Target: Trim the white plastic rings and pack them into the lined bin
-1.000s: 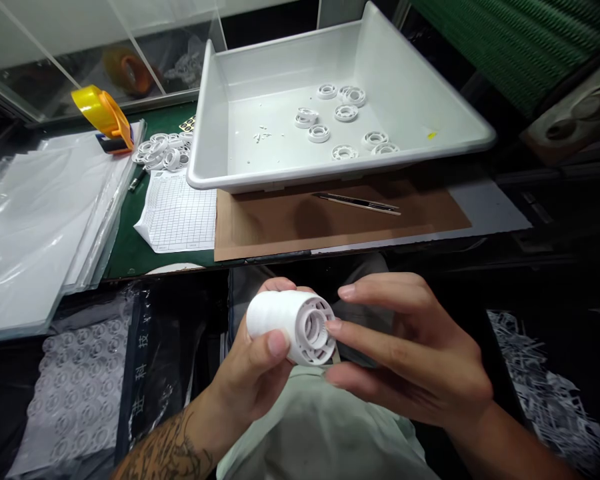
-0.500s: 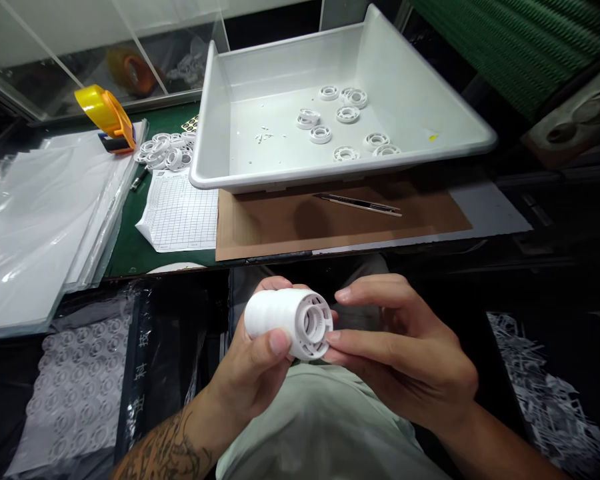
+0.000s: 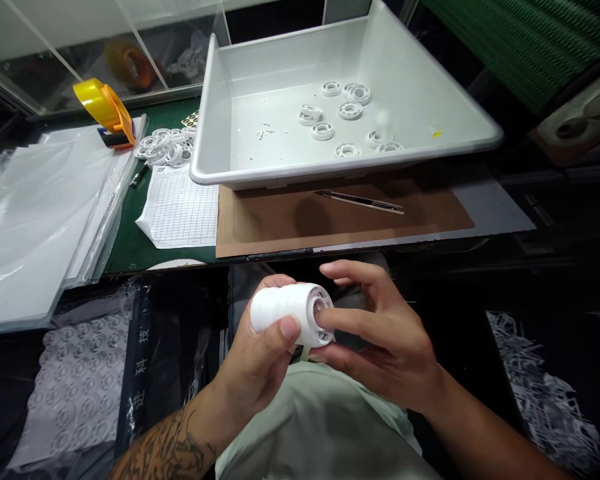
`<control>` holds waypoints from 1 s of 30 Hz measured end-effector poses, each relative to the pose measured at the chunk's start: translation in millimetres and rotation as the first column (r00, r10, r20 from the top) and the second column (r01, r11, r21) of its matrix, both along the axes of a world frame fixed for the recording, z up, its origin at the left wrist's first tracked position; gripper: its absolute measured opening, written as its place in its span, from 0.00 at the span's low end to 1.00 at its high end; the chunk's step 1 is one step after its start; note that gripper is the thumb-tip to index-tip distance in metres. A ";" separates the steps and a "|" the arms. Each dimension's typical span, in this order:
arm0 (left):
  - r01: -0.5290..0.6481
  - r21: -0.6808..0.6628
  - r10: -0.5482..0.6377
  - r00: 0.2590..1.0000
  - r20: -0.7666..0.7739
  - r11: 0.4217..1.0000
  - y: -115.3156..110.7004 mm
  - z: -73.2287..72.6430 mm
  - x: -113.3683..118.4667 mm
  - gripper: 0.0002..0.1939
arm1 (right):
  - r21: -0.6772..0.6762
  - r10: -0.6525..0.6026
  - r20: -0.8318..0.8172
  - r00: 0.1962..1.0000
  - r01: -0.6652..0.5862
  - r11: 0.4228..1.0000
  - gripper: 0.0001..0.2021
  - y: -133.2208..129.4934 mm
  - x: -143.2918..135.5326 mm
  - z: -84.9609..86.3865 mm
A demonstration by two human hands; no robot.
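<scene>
My left hand (image 3: 263, 357) is wrapped round a short stack of white plastic rings (image 3: 283, 307), held sideways above my lap, its thumb lying along the near side. The slotted end face of the stack points right. There my right hand (image 3: 380, 327) grips the end ring: one finger reaches into the central hole and the thumb touches the lower rim. Its upper finger is raised clear of the stack. The far fingers of my left hand are partly hidden behind the rings.
On the bench a white tray (image 3: 280, 179) holds loose white rings (image 3: 350, 111) and small scraps; a white blur shows at its right. A cutter-like tool (image 3: 360, 201) lies on cardboard (image 3: 265, 227). Left are a tape dispenser (image 3: 107, 113), more rings (image 3: 163, 145) and plastic-sleeved papers (image 3: 40, 213).
My right hand has moved left onto the end of the stack, with a finger now inside the hole. The stack has turned slightly. A white blur has appeared in the tray.
</scene>
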State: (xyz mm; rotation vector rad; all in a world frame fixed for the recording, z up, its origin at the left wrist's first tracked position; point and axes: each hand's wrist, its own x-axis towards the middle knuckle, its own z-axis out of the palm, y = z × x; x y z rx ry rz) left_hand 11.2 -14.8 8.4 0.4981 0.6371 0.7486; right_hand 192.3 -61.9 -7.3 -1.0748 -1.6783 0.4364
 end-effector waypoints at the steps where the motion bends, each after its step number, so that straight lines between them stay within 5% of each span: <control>1: 0.007 -0.002 -0.007 1.000 0.008 1.000 0.1 -0.2 0.0 0.22 | -0.002 -0.003 -0.047 0.999 0.003 1.000 0.06 0.1 0.0 -0.4; 6: 0.016 -0.015 -0.016 0.999 0.028 1.000 0.5 -2.2 0.2 0.22 | -0.124 -0.165 -0.504 0.848 0.117 0.985 0.11 5.3 5.4 -5.5; 9: 0.025 -0.003 -0.025 0.998 0.051 1.000 0.6 -3.1 0.2 0.21 | -0.226 -0.164 -0.703 0.692 0.001 0.974 0.13 9.1 9.1 -7.0; 11: 0.033 0.006 -0.034 0.997 0.065 0.999 0.4 -2.3 0.5 0.21 | -0.237 -0.146 -0.736 0.661 -0.050 0.970 0.12 9.8 9.5 -6.1; 30: 0.036 0.027 -0.037 0.997 0.061 0.999 -0.2 1.6 -0.5 0.22 | -0.097 -0.091 -0.322 0.942 0.063 0.993 0.13 -3.3 0.8 3.1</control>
